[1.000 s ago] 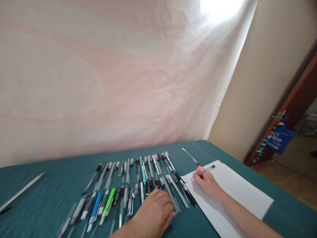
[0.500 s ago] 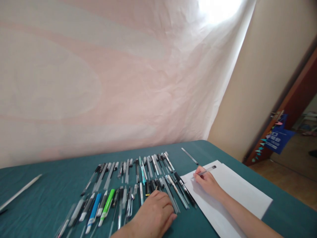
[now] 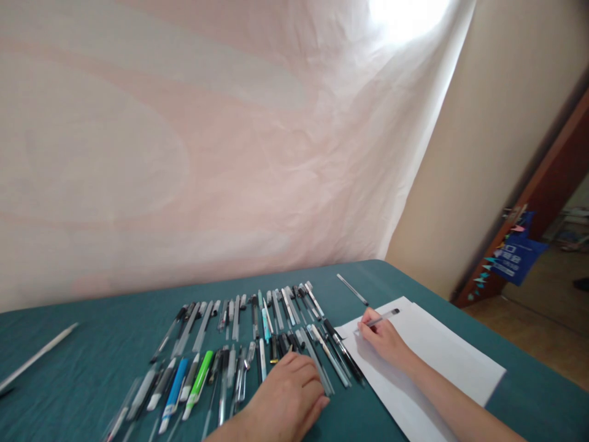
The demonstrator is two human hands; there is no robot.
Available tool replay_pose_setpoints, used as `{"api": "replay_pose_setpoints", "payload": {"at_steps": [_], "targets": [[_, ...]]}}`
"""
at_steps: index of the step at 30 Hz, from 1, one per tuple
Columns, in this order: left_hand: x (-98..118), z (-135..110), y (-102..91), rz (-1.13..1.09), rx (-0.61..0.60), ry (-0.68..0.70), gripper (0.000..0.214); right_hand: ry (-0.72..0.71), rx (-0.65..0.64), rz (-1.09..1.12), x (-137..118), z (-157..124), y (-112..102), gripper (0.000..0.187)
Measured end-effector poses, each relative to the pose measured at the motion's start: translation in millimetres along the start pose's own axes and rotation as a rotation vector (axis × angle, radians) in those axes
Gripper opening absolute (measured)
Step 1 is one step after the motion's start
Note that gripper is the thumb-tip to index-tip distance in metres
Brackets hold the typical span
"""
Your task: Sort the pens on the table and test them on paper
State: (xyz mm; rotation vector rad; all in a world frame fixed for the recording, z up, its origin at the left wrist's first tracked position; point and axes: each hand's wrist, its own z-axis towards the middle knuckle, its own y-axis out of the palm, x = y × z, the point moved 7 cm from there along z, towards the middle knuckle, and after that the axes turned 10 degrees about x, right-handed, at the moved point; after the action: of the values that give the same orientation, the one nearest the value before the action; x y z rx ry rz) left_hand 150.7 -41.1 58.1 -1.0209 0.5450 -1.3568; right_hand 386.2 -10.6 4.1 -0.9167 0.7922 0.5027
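Note:
My right hand (image 3: 381, 336) is closed around a clear-barrelled pen (image 3: 385, 317) with a dark end. The pen is tilted, and its tip is hidden by my fingers over the upper left of a stack of white paper (image 3: 451, 350). Among the pens at the front centre lies my left hand (image 3: 292, 393), back upward, with its fingers curled in. A small pointed bit shows at its far edge; whatever may be in the fingers is hidden. Close by on its right are a grey-white pen (image 3: 329, 353) and a black pen (image 3: 344, 353).
Several pens lie in two rough rows, among them a green highlighter (image 3: 199, 383) and a blue one (image 3: 175, 393). A single pen (image 3: 352, 289) lies beyond the paper. A long pale stick (image 3: 41, 355) is at far left on the green tablecloth (image 3: 92, 344).
My right hand and its pen have shifted very slightly to the left. My left hand and the laid-out pens stay where they were.

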Motion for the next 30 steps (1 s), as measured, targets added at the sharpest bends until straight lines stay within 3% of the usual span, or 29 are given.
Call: {"api": "replay_pose_setpoints", "payload": {"at_steps": [19, 30], "targets": [[4, 0, -4.1, 0.014, 0.042, 0.028, 0.016, -0.002, 0.015, -0.003, 1, 1, -1, 0.016], [-3, 1, -7.6, -0.032, 0.067, -0.04, 0.023, 0.056, 0.067, 0.039, 13, 2, -5, 0.021]]}}
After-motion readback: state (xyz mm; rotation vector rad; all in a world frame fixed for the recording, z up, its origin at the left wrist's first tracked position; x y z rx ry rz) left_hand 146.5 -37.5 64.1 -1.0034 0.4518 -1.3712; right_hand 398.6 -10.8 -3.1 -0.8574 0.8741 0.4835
